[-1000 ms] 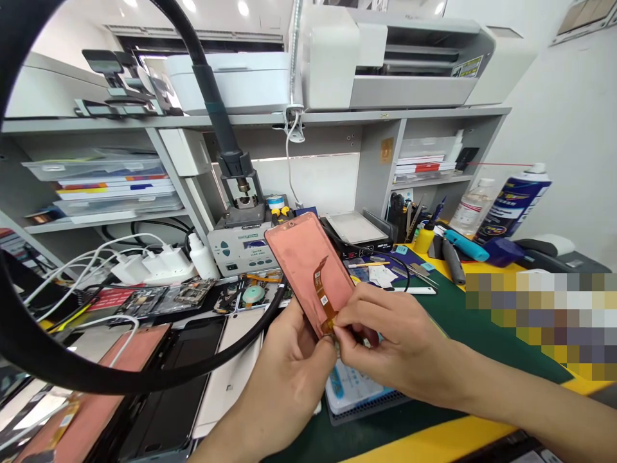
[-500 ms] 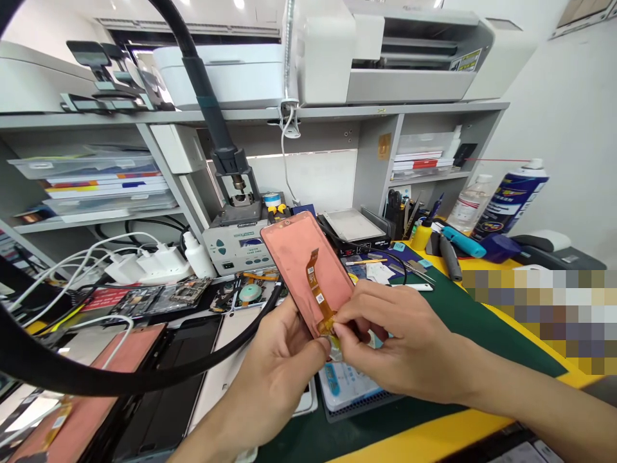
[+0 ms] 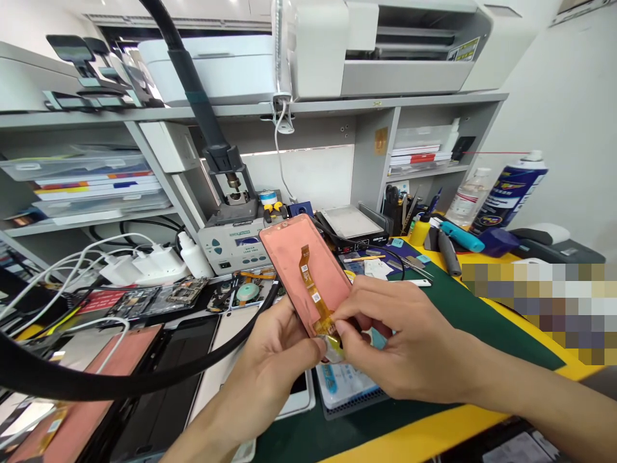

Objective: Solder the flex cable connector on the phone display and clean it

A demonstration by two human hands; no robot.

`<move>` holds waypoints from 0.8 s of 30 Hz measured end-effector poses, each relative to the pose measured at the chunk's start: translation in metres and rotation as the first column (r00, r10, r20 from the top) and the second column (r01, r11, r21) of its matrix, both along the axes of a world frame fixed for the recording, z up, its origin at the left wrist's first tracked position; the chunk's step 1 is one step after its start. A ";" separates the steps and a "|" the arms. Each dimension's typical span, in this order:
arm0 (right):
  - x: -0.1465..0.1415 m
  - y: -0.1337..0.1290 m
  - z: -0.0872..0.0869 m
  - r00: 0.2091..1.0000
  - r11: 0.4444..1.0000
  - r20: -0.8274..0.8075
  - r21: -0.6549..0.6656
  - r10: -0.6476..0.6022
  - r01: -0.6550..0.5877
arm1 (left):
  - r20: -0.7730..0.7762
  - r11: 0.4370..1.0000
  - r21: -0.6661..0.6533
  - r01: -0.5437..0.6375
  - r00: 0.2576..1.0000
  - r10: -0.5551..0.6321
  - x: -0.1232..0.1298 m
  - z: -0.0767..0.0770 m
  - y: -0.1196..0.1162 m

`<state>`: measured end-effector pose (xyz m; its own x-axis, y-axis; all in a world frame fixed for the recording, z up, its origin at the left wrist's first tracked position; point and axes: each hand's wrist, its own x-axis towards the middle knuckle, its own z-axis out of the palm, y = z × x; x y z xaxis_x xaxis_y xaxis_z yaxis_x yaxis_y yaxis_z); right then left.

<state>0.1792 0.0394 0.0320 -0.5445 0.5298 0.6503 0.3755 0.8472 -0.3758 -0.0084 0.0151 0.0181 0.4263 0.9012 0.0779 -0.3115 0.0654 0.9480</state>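
Note:
A phone screen [image 3: 289,257] is held up at a tilt, its copper-pink back facing me. An amber flex cable [image 3: 315,299] runs up the middle of that back from the lower edge. My left hand [image 3: 274,360] grips the lower part of the screen, thumb at the bottom edge and fingers behind it. With thumb and forefinger pinched, my right hand [image 3: 395,334] holds the lower end of the flex cable at the screen's bottom right. A shiny, clear-and-yellowish strip of film [image 3: 332,347] shows between the two thumbs. What lies under my right fingertips is partly hidden.
Below the hands lies a blue-and-white box [image 3: 347,386] on the green mat [image 3: 463,321]. A thick black hose [image 3: 159,379] loops across the left foreground over several phone parts. A soldering station [image 3: 236,247] stands behind. A spray can [image 3: 508,193] is at right.
The view has shifted slightly. At the screen's bottom edge more of the shiny film now shows between the thumbs. Both hands keep their hold.

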 end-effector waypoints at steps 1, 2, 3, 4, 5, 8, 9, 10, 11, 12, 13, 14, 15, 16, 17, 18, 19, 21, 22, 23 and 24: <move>0.000 0.000 0.001 1.000 1.000 -0.004 -0.001 0.006 -0.006 | -0.001 1.000 -0.001 -0.004 1.000 0.004 0.000 -0.001 0.000; 0.000 0.000 0.001 1.000 1.000 -0.008 0.001 0.010 -0.010 | -0.001 1.000 -0.002 -0.006 1.000 0.006 0.000 -0.001 0.000; 0.001 0.001 0.003 1.000 1.000 -0.014 0.003 0.009 -0.009 | 0.000 1.000 -0.003 -0.010 1.000 0.010 -0.001 -0.002 0.001; 0.001 0.001 0.004 1.000 1.000 -0.021 0.005 0.009 -0.009 | 0.003 1.000 -0.007 -0.013 1.000 0.013 -0.001 -0.003 0.001; 0.001 0.001 0.005 0.999 1.000 -0.031 0.002 0.008 -0.008 | 0.010 1.000 -0.013 -0.016 1.000 0.016 0.000 -0.003 0.002; 0.003 0.000 0.008 0.997 0.999 -0.076 -0.042 -0.002 -0.001 | 0.041 0.999 -0.034 -0.030 0.999 0.031 0.001 -0.002 0.002; 0.004 0.000 0.008 0.996 0.997 -0.092 -0.071 -0.013 0.006 | 0.053 0.998 -0.047 -0.035 0.998 0.038 0.001 -0.002 0.002; 0.004 -0.001 0.007 0.994 0.994 -0.108 -0.104 -0.032 0.020 | 0.065 0.997 -0.062 -0.042 0.997 0.046 0.002 -0.001 0.001; 0.005 -0.001 0.007 0.990 0.989 -0.125 -0.140 -0.058 0.040 | 0.077 0.996 -0.079 -0.047 0.996 0.053 0.002 0.000 0.001; 0.006 0.000 0.006 0.985 0.982 -0.147 -0.179 -0.090 0.063 | 0.090 0.994 -0.094 -0.048 0.994 0.056 0.003 0.001 0.000; 0.007 0.001 0.005 0.976 0.972 -0.177 -0.222 -0.124 0.083 | 0.106 0.993 -0.107 -0.044 0.993 0.055 0.004 0.003 -0.001; 0.007 0.002 0.005 0.965 0.959 -0.211 -0.267 -0.156 0.097 | 0.126 0.993 -0.116 -0.036 0.991 0.050 0.004 0.004 -0.002; 0.008 0.003 0.004 0.951 0.944 -0.248 -0.312 -0.187 0.104 | 0.149 0.993 -0.120 -0.023 0.988 0.041 0.005 0.005 -0.002; 0.008 0.005 0.005 0.935 0.928 -0.284 -0.358 -0.211 0.101 | 0.170 0.992 -0.125 -0.007 0.985 0.029 0.005 0.006 -0.003; 0.007 0.007 0.005 0.921 0.911 -0.315 -0.403 -0.227 0.087 | 0.186 0.992 -0.130 0.005 0.982 0.019 0.005 0.007 -0.003; 0.007 0.009 0.006 0.911 0.893 -0.339 -0.446 -0.235 0.065 | 0.192 0.991 -0.134 0.014 0.981 0.012 0.004 0.008 -0.004; 0.006 0.012 0.007 0.905 0.873 -0.353 -0.486 -0.235 0.037 | 0.193 0.990 -0.137 0.019 0.981 0.008 0.004 0.009 -0.004; 0.006 0.016 0.009 0.906 0.826 -0.368 -0.562 -0.210 -0.037 | 0.188 0.991 -0.131 0.024 0.982 0.001 0.002 0.009 -0.003; 0.006 0.017 0.009 0.910 0.799 -0.372 -0.596 -0.184 -0.082 | 0.187 0.992 -0.120 0.026 0.982 -0.003 0.002 0.009 -0.003; 0.006 0.019 0.008 0.914 0.769 -0.376 -0.626 -0.153 -0.129 | 0.186 0.994 -0.105 0.033 0.982 -0.013 0.001 0.009 -0.003; 0.006 0.020 0.007 0.917 0.736 -0.380 -0.654 -0.119 -0.176 | 0.185 0.995 -0.089 0.042 0.982 -0.025 0.000 0.009 -0.002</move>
